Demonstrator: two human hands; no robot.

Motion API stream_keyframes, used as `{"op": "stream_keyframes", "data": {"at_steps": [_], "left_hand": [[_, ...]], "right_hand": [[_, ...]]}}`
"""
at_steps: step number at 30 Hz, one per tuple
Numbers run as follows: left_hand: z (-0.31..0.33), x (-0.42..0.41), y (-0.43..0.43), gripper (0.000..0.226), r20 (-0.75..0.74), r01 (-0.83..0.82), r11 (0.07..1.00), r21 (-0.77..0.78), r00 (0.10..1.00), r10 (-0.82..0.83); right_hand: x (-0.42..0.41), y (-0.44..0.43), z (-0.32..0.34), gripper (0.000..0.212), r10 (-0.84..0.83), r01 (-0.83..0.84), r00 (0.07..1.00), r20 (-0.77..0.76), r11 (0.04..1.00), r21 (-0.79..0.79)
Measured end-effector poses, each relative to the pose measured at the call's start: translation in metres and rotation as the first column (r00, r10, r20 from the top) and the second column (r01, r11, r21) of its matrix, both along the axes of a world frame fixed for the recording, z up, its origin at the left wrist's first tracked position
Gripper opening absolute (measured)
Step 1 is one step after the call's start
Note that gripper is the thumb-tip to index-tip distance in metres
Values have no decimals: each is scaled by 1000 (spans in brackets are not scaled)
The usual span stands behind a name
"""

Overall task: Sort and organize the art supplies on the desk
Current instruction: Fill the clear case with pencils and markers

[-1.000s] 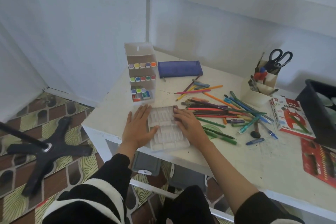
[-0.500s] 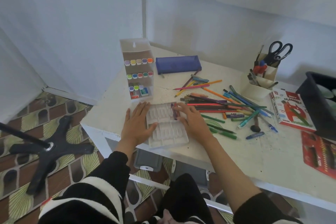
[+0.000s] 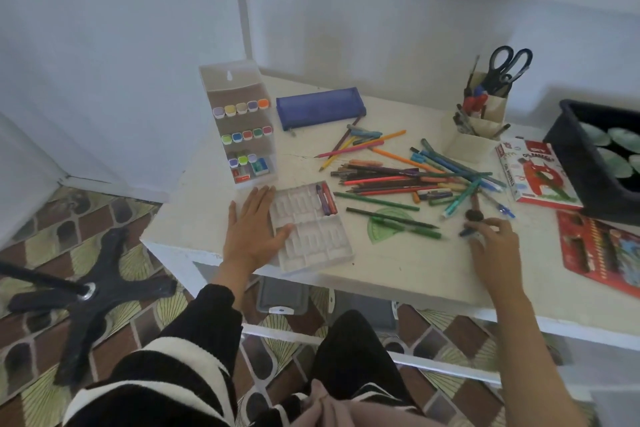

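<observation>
A white plastic crayon tray [image 3: 311, 239] lies near the desk's front edge, with two or three crayons [image 3: 326, 198] in its top right slots. My left hand [image 3: 254, 230] lies flat on the tray's left side, fingers spread. My right hand [image 3: 493, 246] is far to the right, its fingertips closing on a small blue crayon [image 3: 465, 231] beside a dark round object [image 3: 473, 215]. A loose pile of coloured pencils and pens [image 3: 408, 177] covers the desk's middle. A green protractor [image 3: 384, 225] lies under two green pencils.
A marker box [image 3: 242, 128] stands behind the tray, a blue pencil case [image 3: 320, 108] beside it. A holder with scissors [image 3: 498, 80], an oil pastels box [image 3: 533, 173], a black bin [image 3: 575, 149] and a red pack [image 3: 595, 246] crowd the right. A chair base [image 3: 86, 291] stands left.
My right hand left the tray and moved right to the small blue crayon. Crayons now show in the tray's top right slots. My left hand stayed on the tray.
</observation>
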State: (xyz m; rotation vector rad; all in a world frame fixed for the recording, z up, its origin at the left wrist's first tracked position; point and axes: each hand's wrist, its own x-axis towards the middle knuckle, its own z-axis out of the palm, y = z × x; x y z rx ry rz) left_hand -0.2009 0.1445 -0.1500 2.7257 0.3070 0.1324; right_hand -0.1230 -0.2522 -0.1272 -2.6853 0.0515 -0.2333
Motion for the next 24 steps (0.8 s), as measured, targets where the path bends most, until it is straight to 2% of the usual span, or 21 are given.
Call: {"op": "stream_keyframes", "data": {"at_steps": [4, 8, 10, 14, 17, 21, 24], "left_hand": [[0, 0, 1, 83, 11, 13, 1000, 28, 1000, -14], [-1, 1, 2, 84, 6, 24, 999, 26, 1000, -24], [-2, 1, 2, 84, 8, 26, 1000, 16, 1000, -26], [-4, 2, 3, 85, 6, 23, 1000, 14, 1000, -23], [-3, 1, 2, 84, 3, 18, 1000, 11, 1000, -18], [-2, 1, 2, 84, 2, 14, 1000, 7, 1000, -14], [0, 1, 2, 89, -6, 15, 1000, 15, 1000, -15]], "right_hand": [[1, 9, 3, 16, -45, 44, 999, 11, 997, 62], [1, 27, 12, 9, -15, 24, 991, 135, 998, -66], [-2, 38, 17, 11, 30, -16, 983, 183, 997, -73], [-9, 74, 30, 14, 32, -69, 981, 189, 979, 191], [-11, 113, 43, 14, 146, -176, 982, 120, 938, 297], [-6, 178, 47, 18, 334, -304, 937, -97, 922, 238], [2, 220, 45, 18, 395, -364, 913, -106, 902, 231]]}}
